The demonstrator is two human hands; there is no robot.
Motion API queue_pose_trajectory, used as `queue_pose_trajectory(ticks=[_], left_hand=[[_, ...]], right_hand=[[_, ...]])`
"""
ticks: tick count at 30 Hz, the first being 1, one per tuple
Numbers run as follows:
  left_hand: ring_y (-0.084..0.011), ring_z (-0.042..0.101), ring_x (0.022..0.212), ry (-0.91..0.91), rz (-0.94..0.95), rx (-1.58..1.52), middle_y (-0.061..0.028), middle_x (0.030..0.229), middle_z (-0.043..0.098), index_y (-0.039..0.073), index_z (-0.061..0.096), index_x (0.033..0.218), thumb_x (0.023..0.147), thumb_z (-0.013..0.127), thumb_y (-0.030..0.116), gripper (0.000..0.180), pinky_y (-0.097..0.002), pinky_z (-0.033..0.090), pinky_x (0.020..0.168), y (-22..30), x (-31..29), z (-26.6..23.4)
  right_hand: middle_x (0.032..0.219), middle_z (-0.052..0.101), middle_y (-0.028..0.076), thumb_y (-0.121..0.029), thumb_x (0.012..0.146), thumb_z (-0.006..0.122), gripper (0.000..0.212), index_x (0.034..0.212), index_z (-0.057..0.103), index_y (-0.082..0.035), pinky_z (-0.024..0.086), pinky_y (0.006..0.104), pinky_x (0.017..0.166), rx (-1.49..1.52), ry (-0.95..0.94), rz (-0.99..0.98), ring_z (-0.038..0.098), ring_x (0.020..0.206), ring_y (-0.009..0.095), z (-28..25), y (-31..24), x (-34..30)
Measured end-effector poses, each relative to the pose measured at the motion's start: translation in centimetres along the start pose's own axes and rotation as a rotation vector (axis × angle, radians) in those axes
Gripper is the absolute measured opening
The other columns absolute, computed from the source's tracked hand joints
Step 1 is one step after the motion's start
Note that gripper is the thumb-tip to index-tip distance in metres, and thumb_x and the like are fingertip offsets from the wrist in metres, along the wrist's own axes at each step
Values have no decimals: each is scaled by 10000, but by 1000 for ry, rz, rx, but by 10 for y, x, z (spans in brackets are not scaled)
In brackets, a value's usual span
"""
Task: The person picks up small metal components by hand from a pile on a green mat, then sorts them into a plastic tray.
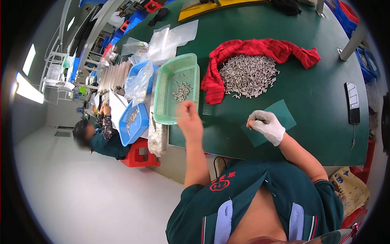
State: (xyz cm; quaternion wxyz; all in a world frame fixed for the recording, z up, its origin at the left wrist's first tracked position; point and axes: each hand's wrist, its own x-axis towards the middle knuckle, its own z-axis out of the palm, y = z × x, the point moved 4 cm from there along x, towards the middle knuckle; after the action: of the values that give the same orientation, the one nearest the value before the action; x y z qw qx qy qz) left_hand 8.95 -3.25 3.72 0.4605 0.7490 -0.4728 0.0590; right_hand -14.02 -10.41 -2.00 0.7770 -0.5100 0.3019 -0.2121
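Observation:
My bare left hand [189, 122] is over the near right edge of a light green plastic basket [161, 87]. It is smeared by motion, so whether its fingers hold anything cannot be made out. Some small metal cylinders [183, 92] lie in the basket. My right hand [266, 126], in a white glove, is closed with thumb and fingertips together above a thin green sheet [283, 112]. Whatever is in that pinch is hidden. Beyond it, a large heap of small silver cylinders [248, 76] is bordered at the back and left by a red checked cloth [260, 46].
Left of the basket stand a blue basket [140, 124], clear plastic bags [139, 84] and a wrapped bundle [157, 138]. A phone [352, 101] lies at the table's right. A metal post [352, 42] rises from the far right edge. Another person [103, 136] works at far left.

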Motion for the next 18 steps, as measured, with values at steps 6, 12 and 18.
queue_pose_trajectory(ticks=[6, 12, 18], left_hand=[[-276, 554, 867, 70, 87, 156, -103, 874, 601, 52, 626, 922, 805, 627, 15, 122, -369, 453, 787, -5, 22, 5], [-283, 546, 844, -402, 374, -36, -79, 852, 581, 59, 628, 857, 726, 676, 31, 142, -385, 437, 756, 19, -9, 90], [-279, 529, 832, -486, 438, 90, -75, 829, 555, 64, 623, 846, 718, 679, 39, 141, -389, 429, 744, 15, -9, 113]], right_hand=[[816, 607, 31, -109, 846, 577, 120, 866, 596, 8, 429, 219, 665, 41, -8, -51, 511, 719, 68, 1, -4, -1], [771, 605, 21, -150, 865, 582, 170, 878, 611, 17, 426, 208, 622, 35, -44, -93, 506, 682, 49, 4, -3, -5], [757, 608, 23, -157, 866, 580, 180, 870, 613, 20, 434, 218, 618, 38, -18, -99, 524, 683, 61, 1, -5, -5]])
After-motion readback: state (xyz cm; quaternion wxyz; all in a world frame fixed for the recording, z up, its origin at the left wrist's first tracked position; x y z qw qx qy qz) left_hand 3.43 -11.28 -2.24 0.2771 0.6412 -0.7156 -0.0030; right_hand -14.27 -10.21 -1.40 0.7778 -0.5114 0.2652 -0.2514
